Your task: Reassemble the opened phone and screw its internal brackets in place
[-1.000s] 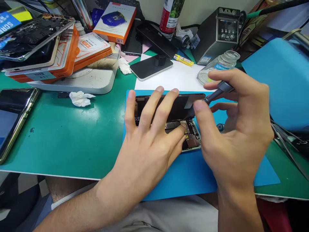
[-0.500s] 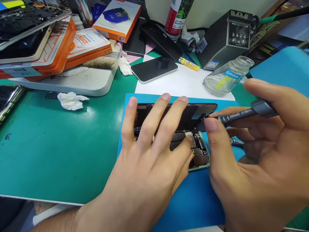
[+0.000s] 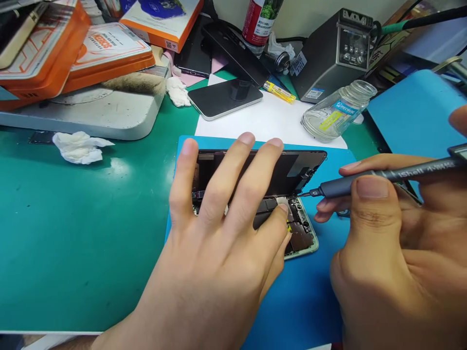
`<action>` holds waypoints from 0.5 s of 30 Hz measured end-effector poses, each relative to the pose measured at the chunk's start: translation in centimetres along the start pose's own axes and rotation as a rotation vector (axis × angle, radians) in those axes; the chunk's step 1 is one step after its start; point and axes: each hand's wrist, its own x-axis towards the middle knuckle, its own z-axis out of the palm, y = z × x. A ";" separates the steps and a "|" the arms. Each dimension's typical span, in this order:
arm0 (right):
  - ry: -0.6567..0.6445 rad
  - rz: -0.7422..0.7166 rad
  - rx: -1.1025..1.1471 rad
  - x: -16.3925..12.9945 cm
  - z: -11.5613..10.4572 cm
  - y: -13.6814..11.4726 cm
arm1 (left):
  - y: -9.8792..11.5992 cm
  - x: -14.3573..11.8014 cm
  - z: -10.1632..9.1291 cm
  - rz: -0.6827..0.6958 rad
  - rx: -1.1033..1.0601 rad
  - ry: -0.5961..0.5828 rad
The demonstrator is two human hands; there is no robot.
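Observation:
An opened phone (image 3: pixel 301 238) lies on a blue mat (image 3: pixel 292 296), its insides bare and its dark screen panel (image 3: pixel 310 163) tilted up along the far edge. My left hand (image 3: pixel 219 248) is spread over it, fingers apart. Three of its fingers reach across the raised panel, while the index fingertip rests by a white piece (image 3: pixel 281 200) inside the body. Much of the phone is hidden under this hand. In my right hand (image 3: pixel 386 253) is a slim dark grey screwdriver (image 3: pixel 335 187), pinched between thumb and fingers. Its thin tip meets the phone's inner edge near the panel's lower right corner.
Behind the mat are a phone (image 3: pixel 226 99) on white paper, a tilted glass jar (image 3: pixel 337 114) and a dark box-shaped device (image 3: pixel 330 56). Orange-edged boxes (image 3: pixel 109 53) sit on a grey tray (image 3: pixel 134 116) at left. A crumpled tissue (image 3: pixel 80 147) lies on the green table.
My right hand has drawn back to the right and turned, so the screwdriver now lies flatter with its tip showing at the phone. My left hand keeps its place. The view has shifted slightly.

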 end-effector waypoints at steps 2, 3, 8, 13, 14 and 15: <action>-0.010 0.004 -0.041 -0.1 0.0 0.1 | 0.0 0.0 0.0 0.009 0.009 0.000; -0.009 0.011 -0.044 -0.1 0.0 0.0 | 0.0 0.0 0.0 0.009 0.011 0.001; -0.026 0.028 -0.054 0.0 0.3 -0.4 | -0.1 0.0 0.0 -0.003 -0.005 -0.001; -0.045 0.007 -0.041 0.2 0.3 0.0 | 0.0 0.1 0.0 -0.012 -0.028 -0.001; -0.041 -0.009 -0.024 0.1 0.3 0.0 | 0.0 0.1 0.0 -0.016 -0.035 -0.004; -0.028 -0.026 0.008 0.1 0.3 0.0 | 0.0 0.1 0.1 -0.020 -0.044 -0.006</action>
